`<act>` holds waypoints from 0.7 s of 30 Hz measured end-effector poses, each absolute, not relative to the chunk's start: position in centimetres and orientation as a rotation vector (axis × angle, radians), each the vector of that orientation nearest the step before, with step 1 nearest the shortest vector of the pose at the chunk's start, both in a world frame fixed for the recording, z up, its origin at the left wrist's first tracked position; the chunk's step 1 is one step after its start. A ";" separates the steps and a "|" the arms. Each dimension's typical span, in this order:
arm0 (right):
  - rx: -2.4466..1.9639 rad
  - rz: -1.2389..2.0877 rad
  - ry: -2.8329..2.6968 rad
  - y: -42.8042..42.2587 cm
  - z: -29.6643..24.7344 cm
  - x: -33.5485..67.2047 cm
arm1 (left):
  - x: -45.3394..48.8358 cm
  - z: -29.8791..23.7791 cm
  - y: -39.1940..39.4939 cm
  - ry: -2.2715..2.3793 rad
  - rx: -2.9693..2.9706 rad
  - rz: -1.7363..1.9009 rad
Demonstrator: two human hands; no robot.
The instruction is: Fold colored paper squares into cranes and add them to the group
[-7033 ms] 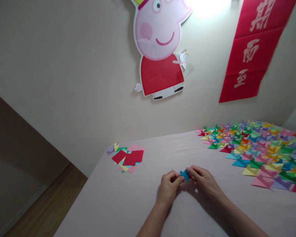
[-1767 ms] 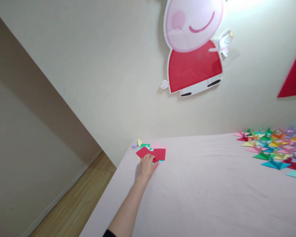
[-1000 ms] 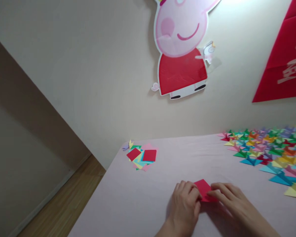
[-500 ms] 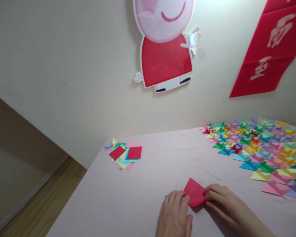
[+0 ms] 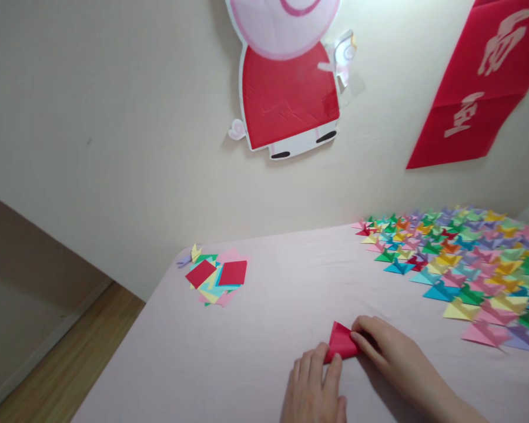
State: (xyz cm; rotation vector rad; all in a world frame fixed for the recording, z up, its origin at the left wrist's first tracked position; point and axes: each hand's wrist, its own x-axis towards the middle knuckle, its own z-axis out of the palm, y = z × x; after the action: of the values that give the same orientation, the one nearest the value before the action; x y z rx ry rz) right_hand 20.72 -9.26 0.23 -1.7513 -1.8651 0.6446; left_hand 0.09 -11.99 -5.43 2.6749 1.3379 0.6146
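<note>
A red sheet of origami paper (image 5: 341, 342), partly folded over, lies on the pale pink cloth near the front of the table. My left hand (image 5: 315, 382) rests flat at its left side, fingers stretched out, with the fingertips touching the paper's lower left edge. At the right side, my right hand (image 5: 379, 346) pinches the paper's right corner between thumb and forefinger. The fold under the right fingers is partly hidden by them.
Loose coloured paper squares (image 5: 214, 282) are piled at the back left, two red ones on top. Beside them sit small folded pieces (image 5: 196, 254). Several rows of folded paper cranes (image 5: 480, 264) cover the right side. A wall (image 5: 158, 147) stands behind the table.
My right hand has brought the paper's right corner up and leftward, so the sheet now looks narrower and folded over. My left hand has stayed at its left edge. The view has shifted slightly.
</note>
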 end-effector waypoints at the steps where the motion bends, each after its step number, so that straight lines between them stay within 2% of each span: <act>1: -1.762 0.635 -1.858 -9.1 0.2 20.7 | 0.2 -5.7 -12.0 1.343 2.682 0.619; 6: -1.781 0.625 -1.820 -8.8 0.1 20.4 | 0.6 -6.5 -12.0 1.353 2.708 0.614; 14: -1.773 0.602 -1.783 -8.9 -0.5 20.2 | 0.0 -4.5 -11.4 1.154 2.826 0.598; 21: -1.786 0.557 -1.813 -8.9 -0.3 20.0 | 0.3 -4.1 -11.4 1.172 2.823 0.596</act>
State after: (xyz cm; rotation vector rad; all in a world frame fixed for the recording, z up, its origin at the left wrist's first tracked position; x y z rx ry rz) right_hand 19.99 -8.90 -0.28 -1.7856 -1.8131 0.5568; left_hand 0.32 -11.40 -4.15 2.8227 1.1723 0.5965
